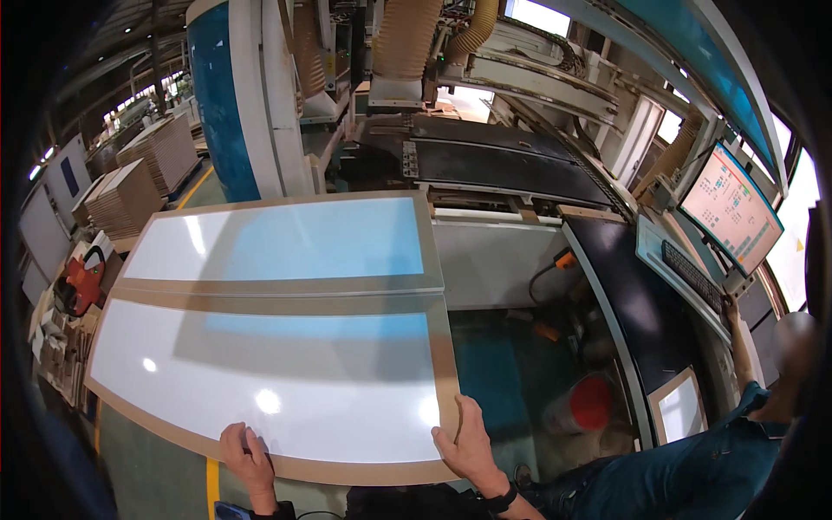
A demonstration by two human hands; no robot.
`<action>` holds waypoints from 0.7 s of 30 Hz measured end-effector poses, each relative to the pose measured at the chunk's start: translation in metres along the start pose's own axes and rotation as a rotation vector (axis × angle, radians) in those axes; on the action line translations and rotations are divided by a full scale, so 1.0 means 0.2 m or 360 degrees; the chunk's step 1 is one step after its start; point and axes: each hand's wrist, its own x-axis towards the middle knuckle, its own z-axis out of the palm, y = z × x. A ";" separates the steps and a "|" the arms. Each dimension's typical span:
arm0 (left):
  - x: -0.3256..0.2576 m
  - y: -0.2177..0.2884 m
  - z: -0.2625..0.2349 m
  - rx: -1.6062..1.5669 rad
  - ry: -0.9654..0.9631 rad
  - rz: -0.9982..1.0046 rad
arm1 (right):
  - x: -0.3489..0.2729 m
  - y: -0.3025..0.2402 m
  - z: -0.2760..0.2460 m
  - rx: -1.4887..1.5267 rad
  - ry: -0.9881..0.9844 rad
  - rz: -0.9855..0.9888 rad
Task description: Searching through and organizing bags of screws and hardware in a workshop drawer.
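Note:
In front of me lies a large white panel with a brown border (303, 368), its glossy face up. My left hand (249, 459) is at its near edge, left of the middle, with fingers curled over the border. Near the close right corner, my right hand (472, 442) grips the side edge, thumb on top and fingers along the edge. A second panel of the same kind (286, 243) lies just beyond, its border against the first one's far edge. What supports the panels is hidden beneath them.
A large machine bed (503, 147) with hoses stands behind. At right, a co-worker in a dark teal shirt (693, 464) reaches toward a keyboard (691, 276) below a monitor (732, 208). A red-topped bucket (589, 403) sits on the floor; stacked boards (130, 195) stand far left.

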 end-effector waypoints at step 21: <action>0.34 0.08 -0.30 0.0009 -0.1124 0.0555 | -0.05 -0.16 -0.02 -0.0714 0.0082 0.0110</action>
